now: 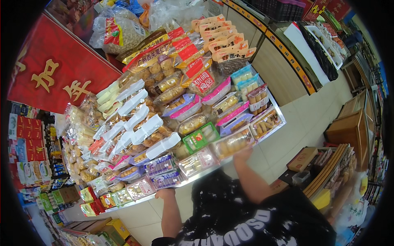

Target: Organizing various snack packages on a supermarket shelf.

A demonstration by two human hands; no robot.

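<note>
A metal-edged display stand (203,174) full of packaged snacks and pastries lies before me. My left hand (165,193) touches its front rim, just below a purple-labelled pastry pack (166,179) and a pink-and-white pack (140,187). Farther right along the same rim, my right hand (243,153) is at the edge beside a clear tray of long pastries (233,143). The fingers of both hands are partly hidden, so their grip is unclear. Behind the front row lie a green pack (201,137) and several bags with white tops (147,129).
A red cloth panel (58,70) with gold characters hangs at the left. Shelves of boxed goods (29,144) stand beyond it. On the right are a wooden-panelled counter (283,70), a cardboard box (302,159) and wooden crates (351,130). Pale floor tiles (304,123) run between.
</note>
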